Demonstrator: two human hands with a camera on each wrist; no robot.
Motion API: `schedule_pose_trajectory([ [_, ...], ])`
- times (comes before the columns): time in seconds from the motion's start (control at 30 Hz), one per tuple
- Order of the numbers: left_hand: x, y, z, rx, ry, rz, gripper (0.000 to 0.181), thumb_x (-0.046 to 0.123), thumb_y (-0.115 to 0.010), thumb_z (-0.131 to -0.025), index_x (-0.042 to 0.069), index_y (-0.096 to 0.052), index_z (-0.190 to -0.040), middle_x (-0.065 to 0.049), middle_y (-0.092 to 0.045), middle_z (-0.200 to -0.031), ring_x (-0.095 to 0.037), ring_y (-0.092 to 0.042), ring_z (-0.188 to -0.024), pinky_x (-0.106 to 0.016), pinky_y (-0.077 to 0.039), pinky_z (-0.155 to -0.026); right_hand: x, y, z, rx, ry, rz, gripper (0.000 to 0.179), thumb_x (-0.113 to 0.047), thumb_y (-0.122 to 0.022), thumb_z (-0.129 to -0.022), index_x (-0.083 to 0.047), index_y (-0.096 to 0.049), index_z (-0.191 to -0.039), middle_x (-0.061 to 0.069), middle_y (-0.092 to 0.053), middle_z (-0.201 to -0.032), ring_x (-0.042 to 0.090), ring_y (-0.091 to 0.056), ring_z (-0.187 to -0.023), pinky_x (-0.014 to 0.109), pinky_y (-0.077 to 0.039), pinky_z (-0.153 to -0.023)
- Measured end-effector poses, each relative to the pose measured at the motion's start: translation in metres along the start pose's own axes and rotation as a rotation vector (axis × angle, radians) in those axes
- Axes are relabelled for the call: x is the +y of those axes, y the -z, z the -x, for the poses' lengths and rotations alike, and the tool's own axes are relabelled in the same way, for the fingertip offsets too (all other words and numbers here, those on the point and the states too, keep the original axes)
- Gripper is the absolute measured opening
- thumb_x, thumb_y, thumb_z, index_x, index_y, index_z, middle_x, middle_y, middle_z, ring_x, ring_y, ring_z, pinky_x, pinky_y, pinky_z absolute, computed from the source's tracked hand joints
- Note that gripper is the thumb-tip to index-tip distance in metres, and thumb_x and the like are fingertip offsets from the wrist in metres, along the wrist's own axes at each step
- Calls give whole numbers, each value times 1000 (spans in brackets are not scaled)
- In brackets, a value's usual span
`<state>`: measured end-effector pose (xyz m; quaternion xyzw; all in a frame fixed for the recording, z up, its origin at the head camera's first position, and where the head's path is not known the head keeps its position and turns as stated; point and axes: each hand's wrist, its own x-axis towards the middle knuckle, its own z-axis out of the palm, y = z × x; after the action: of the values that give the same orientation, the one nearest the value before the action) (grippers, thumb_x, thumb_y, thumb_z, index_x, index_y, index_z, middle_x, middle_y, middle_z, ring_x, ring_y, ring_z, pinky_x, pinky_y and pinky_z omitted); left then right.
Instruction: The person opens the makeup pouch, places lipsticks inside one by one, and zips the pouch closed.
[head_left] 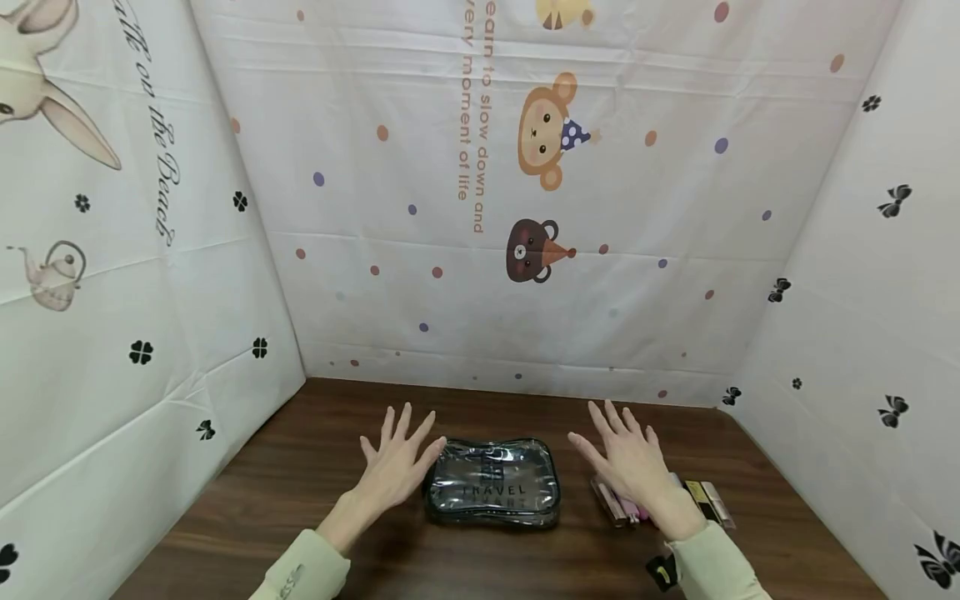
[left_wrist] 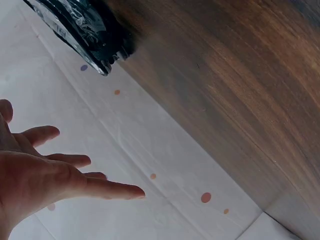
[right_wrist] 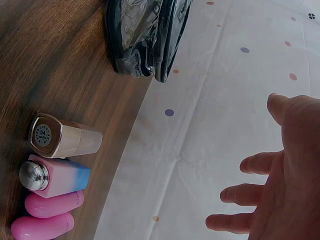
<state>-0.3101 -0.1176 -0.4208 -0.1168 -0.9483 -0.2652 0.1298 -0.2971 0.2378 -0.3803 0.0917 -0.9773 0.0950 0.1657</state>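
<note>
Pouch (head_left: 493, 502) is lying between the hands, long axis running left-right. Left hand (head_left: 394, 468) is hovering nearer, by the pouch's left end; right hand (head_left: 633, 463) is hovering farther off, near the cosmetics (right_wrist: 59, 177). Both are holding nothing, fingers spread.

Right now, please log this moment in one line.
left hand: spread, empty; right hand: spread, empty; clear bag: on table, between hands; cosmetics: right of bag
</note>
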Motion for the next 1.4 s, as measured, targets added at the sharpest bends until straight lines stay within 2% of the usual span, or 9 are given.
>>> schedule_pose_trajectory([
  [0.13,1,-1,0,-8,1,-5,60,55,-40,-98,18,-44,-145,-19,-20,-159,-43,-7,-148,-82,-5,-100,0,0,0,0,1,13,79,-65,-35,-94,-13,-29,-152,20,-29,-156,48,-27,-141,72,-21,-105],
  [0.2,1,-1,0,-1,-2,-15,49,45,-48,-97,11,-54,-132,-23,-35,-151,-45,-25,-142,-77,-21,-100,1,0,1,-6,5,15,79,-65,-35,-94,-12,-30,-152,21,-29,-155,48,-28,-141,72,-22,-105],
  [0.27,1,-2,0,-9,3,-16,33,35,-55,-96,7,-58,-114,-22,-52,-130,-43,-46,-123,-64,-40,-90,1,-1,1,-13,9,15,78,-65,-35,-94,-11,-32,-151,22,-29,-155,48,-29,-140,71,-23,-105],
  [0.33,1,-4,-2,-40,18,-5,22,28,-60,-93,7,-56,-98,-15,-58,-104,-34,-55,-97,-47,-46,-72,2,-1,1,-18,10,11,78,-64,-36,-94,-10,-33,-151,22,-29,-155,48,-29,-140,71,-23,-105],
  [0.53,0,-11,-10,-201,101,39,24,25,-62,-91,8,-51,-79,-4,-49,-71,-18,-46,-62,-30,-35,-53,2,0,1,-3,19,12,75,-61,-38,-95,-7,-38,-148,23,-32,-154,48,-32,-138,70,-25,-105],
  [0.8,6,-18,-11,-347,220,-69,48,43,-61,-90,-3,-61,-102,-16,-64,-92,-30,-60,-79,-46,-48,-70,2,7,1,2,25,36,72,-59,-38,-96,-5,-44,-144,25,-36,-151,49,-38,-134,69,-29,-103],
  [0.93,5,-19,-7,-399,262,-96,58,53,-56,-91,-3,-62,-105,-14,-64,-89,-26,-58,-70,-41,-48,-64,3,9,2,-8,21,37,73,-60,-37,-96,-3,-47,-142,27,-36,-150,50,-40,-132,68,-30,-102],
  [1.1,7,-21,-5,-415,238,-90,56,58,-55,-89,2,-61,-90,-8,-55,-70,-21,-52,-60,-34,-41,-55,7,11,2,-15,9,35,72,-60,-37,-96,-3,-50,-139,27,-37,-150,50,-41,-131,70,-28,-102],
  [1.4,5,-25,-3,-365,222,-7,40,41,-68,-86,3,-57,-76,-6,-58,-58,-18,-53,-53,-29,-39,-51,5,6,2,-33,-8,19,72,-61,-36,-96,-4,-53,-137,25,-36,-151,48,-42,-132,72,-23,-104],
])
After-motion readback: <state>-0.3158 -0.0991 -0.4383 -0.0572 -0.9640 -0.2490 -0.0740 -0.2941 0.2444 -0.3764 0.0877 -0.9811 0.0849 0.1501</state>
